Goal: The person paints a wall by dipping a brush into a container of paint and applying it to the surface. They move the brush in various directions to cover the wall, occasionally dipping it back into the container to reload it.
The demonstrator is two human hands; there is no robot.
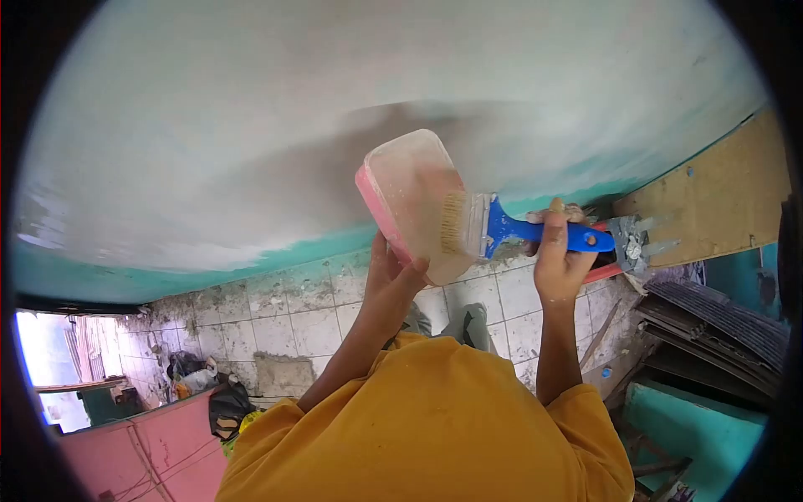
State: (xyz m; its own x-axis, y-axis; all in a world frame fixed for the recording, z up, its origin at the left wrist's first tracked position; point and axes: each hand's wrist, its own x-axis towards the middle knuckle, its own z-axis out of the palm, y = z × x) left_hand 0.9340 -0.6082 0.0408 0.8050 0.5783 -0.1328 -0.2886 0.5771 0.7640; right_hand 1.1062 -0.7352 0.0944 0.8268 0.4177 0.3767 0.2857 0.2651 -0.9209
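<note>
**Nearest:** a yellow cotton shirt (427,418), with both bare forearms raised from it.

**Left hand** (391,272): closed around the lower end of a translucent plastic tub with a pink rim (410,192), held up at a tilt before the wall.

**Right hand** (559,255): fist wrapped round the handle of a flat, blue-handled paintbrush with pale bristles (506,227). The bristles lie at the tub. Whether they dip inside cannot be told.

**Handling, as judged:**
- The tub appears light and thin-walled. It is likely to flex under a hard squeeze and to be slick where smeared, so a hold low on the body is the soundest.
- The brush has a stiff handle and soft bristles. A mid-handle grip suits it.

**Beyond:** a grey-white plastered wall (251,125), close behind both items.

**Farthest:** a stained tiled floor (309,322) and a plywood panel (719,192).
</note>
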